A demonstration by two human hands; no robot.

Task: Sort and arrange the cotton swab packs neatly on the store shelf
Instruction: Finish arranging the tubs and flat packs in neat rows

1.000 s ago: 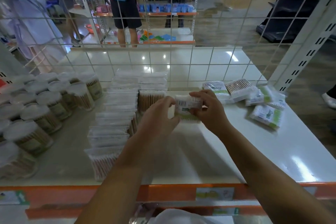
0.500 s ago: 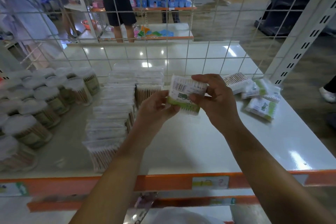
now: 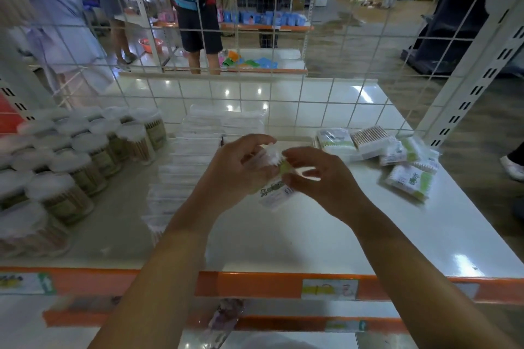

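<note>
You grip one cotton swab pack (image 3: 276,188) between your left hand (image 3: 238,170) and right hand (image 3: 320,181) above the white shelf (image 3: 326,235), with about five loose packs (image 3: 377,150) at the right, two rows of flat boxes (image 3: 198,150), many round tubs (image 3: 85,156) left, and a wire grid (image 3: 283,93) behind.

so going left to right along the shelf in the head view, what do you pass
round swab jars → rows of flat clear swab boxes → left hand → green-label pack gripped by it → right hand → loose pile of packs
</note>
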